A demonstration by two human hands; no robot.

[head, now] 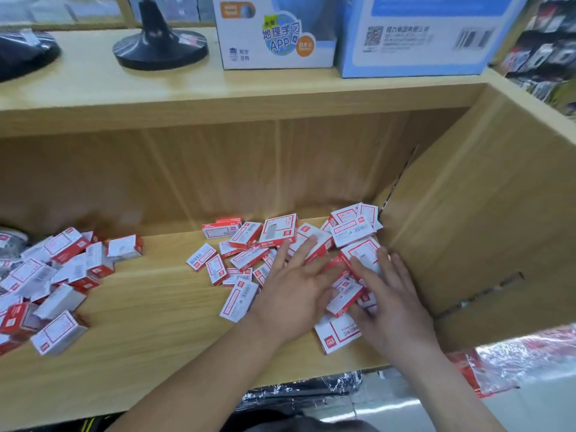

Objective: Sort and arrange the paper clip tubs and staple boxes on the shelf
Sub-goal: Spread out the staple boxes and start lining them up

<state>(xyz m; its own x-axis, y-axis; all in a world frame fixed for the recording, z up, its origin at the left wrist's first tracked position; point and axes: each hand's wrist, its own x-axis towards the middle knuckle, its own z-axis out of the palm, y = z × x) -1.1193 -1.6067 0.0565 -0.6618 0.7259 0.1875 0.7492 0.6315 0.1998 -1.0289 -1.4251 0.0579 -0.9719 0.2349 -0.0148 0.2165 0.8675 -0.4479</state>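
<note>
- Wooden shelf (162, 307): open compartment with a wood back panel; bare board in the middle, between two heaps.
- Staple boxes, right heap (279, 229): small red-and-white boxes lying loose at 4 o'clock from frame centre. They face every way, some overlapping, and the heap reaches the cardboard carton (483, 213) at 3 o'clock.
- Staple boxes, left heap (59, 333): same kind of boxes, jumbled at 8 o'clock and well apart from the right heap. The heap runs off the left edge of the frame.
- Left hand (296, 285): palm down on the right heap, fingers straight and spread, pointing to 1 o'clock. It grips nothing; the fingertips rest on box tops.
- Right hand (392, 304): palm down just beside the left hand, at its 3 o'clock. Fingers are extended and apart, lying over boxes next to the carton wall. The thumb is against a box edge; no clamp is visible.
- One staple box (338, 336) lies near the front edge of the shelf, partly under the right hand.
- Upper shelf (93, 85), 12 o'clock: black round stand base (160, 49), white printed box (277, 35) and blue box (417, 35), left to right.
- Plastic-wrapped packs (498, 363) sit below the carton at 5 o'clock.
</note>
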